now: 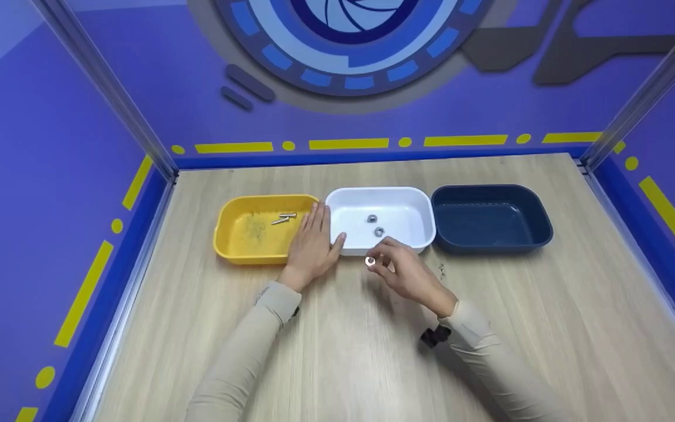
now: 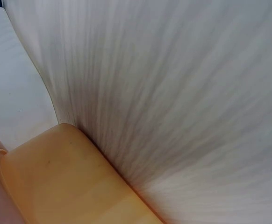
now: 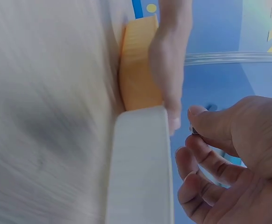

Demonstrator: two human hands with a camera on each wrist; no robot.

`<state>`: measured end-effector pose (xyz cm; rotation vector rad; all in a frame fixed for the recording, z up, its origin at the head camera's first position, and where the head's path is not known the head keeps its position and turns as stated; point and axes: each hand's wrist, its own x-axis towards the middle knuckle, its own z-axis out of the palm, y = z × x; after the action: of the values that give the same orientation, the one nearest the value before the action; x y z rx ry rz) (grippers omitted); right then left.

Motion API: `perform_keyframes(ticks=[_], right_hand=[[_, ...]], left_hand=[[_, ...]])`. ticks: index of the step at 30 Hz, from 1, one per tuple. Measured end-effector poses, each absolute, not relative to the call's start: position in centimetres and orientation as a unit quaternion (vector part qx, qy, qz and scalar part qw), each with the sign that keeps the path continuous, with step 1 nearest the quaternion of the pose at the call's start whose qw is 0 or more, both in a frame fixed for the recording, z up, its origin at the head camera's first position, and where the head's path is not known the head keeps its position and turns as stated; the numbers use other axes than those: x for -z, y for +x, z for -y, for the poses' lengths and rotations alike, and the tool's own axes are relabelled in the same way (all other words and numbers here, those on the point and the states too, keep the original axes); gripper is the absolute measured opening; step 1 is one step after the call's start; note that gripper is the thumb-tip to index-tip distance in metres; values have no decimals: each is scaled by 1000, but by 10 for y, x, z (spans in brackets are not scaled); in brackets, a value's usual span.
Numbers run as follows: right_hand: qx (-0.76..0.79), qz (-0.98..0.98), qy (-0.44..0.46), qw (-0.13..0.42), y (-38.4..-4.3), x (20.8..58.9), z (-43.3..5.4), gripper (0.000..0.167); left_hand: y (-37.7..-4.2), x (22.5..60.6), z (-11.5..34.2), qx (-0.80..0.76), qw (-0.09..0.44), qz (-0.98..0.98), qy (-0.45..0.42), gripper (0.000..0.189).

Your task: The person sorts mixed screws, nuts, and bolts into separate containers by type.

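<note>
My left hand (image 1: 313,246) lies with straight fingers across the adjoining rims of the yellow bin (image 1: 229,228) and the white bin (image 1: 413,205), its thumb spread toward the white one. Thumb and index finger of my right hand (image 1: 411,274) pinch a small ring-shaped metal nut (image 1: 370,261) just in front of the white bin's near rim. The right wrist view shows only a sliver of this nut (image 3: 194,131) between the fingertips, the other fingers curled below. Two metal nuts (image 1: 379,232) lie inside the white bin. Inside the yellow bin are several silver screws (image 1: 280,221).
A dark blue bin (image 1: 490,220) stands right of the white one, completing a row. Small metal pieces (image 1: 442,270) lie on the wooden table (image 1: 349,363) right of my right hand. Blue printed panels (image 1: 156,76) with metal posts enclose the back and sides.
</note>
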<state>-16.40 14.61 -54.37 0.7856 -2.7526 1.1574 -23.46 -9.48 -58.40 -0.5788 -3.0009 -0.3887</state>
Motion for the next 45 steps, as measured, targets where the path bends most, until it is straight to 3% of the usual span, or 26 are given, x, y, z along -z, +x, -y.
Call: perform_keyframes(ticks=[15,45], right_hand=[[-386,882,261,74,-188,518,-156,13],[-380,907,175,49,-245,525,-169,19]], left_hand=[[-234,584,94,127,25,974,-185,83],[-234,583,94,125,16,975,-181,84]])
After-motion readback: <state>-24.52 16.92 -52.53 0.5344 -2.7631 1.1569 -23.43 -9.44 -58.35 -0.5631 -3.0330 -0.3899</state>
